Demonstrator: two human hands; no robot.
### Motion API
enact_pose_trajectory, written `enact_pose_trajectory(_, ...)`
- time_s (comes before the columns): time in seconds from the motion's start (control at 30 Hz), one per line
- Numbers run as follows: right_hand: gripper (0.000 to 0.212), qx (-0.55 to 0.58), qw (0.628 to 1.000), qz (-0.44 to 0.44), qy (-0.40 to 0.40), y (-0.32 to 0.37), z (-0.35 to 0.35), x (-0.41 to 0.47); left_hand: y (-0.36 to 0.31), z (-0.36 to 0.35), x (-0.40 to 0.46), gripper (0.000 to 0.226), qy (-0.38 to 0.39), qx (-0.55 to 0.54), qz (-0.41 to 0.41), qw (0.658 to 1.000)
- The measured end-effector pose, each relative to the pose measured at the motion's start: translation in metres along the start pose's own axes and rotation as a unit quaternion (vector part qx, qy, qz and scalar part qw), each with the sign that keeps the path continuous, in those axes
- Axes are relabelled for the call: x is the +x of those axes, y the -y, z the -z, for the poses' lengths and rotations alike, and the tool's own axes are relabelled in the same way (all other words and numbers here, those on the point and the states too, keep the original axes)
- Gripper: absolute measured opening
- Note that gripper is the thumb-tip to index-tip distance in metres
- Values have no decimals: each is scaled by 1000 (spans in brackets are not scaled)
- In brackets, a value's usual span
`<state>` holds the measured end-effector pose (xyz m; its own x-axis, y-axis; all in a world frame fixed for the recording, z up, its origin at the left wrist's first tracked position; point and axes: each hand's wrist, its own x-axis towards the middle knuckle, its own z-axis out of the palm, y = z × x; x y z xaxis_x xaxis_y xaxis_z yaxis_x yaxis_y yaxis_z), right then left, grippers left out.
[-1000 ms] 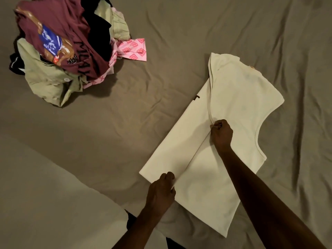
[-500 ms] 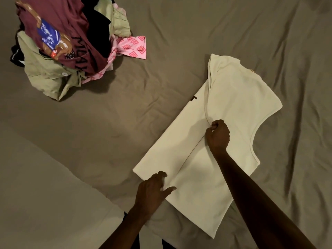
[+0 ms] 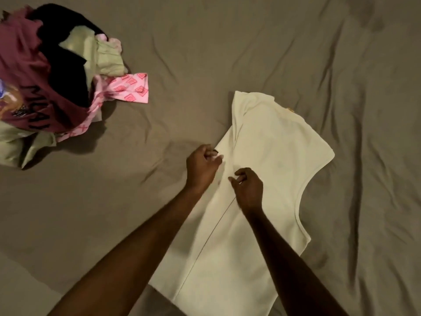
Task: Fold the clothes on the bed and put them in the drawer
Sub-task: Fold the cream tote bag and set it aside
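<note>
Head view shows a white shirt [image 3: 268,160] lying flat on the bed sheet [image 3: 227,53], partly folded, with one side laid over its middle. A thin line runs down the shirt where the folded edge ends. The shirt sits to the right of the middle of the bed.

Both hands are on the shirt, close together. The left hand [image 3: 201,165] is at the shirt's left edge, with curled fingers. It is a bit blurry, so I cannot tell if it pinches the cloth. The right hand [image 3: 248,185] is on the folded part, just beside the left one. Its fingers are bent too, but I cannot tell if they hold the cloth or only touch it.

Far off to the upper left is a pile of clothes [image 3: 45,83]. It has a dark red shirt with letters on it, something black, light green cloth, and a pink piece with a diamond pattern sticking out.
</note>
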<state>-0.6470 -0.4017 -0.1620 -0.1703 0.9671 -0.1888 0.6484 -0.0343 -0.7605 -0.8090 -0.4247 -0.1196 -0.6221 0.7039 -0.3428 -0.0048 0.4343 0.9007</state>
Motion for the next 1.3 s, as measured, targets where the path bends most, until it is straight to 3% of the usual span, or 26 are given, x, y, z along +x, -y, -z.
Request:
enact_pose_trajectory(0.07,24,60,998,-15,15,-10,0,3,-26,-28,47,23,11,-168,118,979)
enact_pose_trajectory(0.1,25,79,997,-17,23,-14,-1,3,-35,-40,68,25,17,-203,144,968)
enact_pose_trajectory(0.27,24,131,990,-11,50,-25,1,8,-57,-84,136,45,24,-174,176,969)
enact_pose_trajectory(0.37,24,149,987,-21,54,-26,1,7,-73,-103,144,33,30,-160,111,980)
enact_pose_trajectory(0.47,25,165,985,-26,44,-27,0,6,-84,-126,133,33,150,-152,44,976)
enact_pose_trajectory(0.53,25,171,984,-27,41,-26,-1,4,-76,-133,132,43,176,-79,-2,981)
enact_pose_trajectory(0.6,26,176,984,-16,35,-27,-2,0,-64,-131,138,59,181,71,-96,976)
enact_pose_trajectory(0.63,26,174,984,-8,32,-27,-1,-1,-58,-128,142,68,194,171,-166,952)
enact_pose_trajectory(0.7,26,162,986,6,28,-27,-2,-2,-49,-123,150,72,220,392,-300,841)
enact_pose_trajectory(0.77,25,135,990,18,24,-27,-2,-3,-42,-122,155,66,216,542,-335,740)
enact_pose_trajectory(0.8,24,121,992,26,21,-26,-3,-4,-43,-121,157,65,207,573,-333,720)
enact_pose_trajectory(0.87,24,90,995,44,17,-24,-1,-8,-45,-120,158,61,191,571,-324,730)
enact_pose_trajectory(1.0,23,73,996,54,-15,-19,12,-27,-47,-104,116,56,149,492,-298,804)
enact_pose_trajectory(1.07,19,50,996,57,-50,-24,30,-41,-36,-85,54,50,110,411,-306,852)
enact_pose_trajectory(1.17,20,-15,994,39,-105,-52,69,-63,9,-53,-64,30,75,334,-314,886)
enact_pose_trajectory(1.23,26,-66,989,10,-129,-73,99,-79,41,-35,-152,21,111,301,-302,898)
enact_pose_trajectory(1.3,32,-121,983,-11,-140,-89,129,-94,69,-23,-238,22,199,292,-220,909)
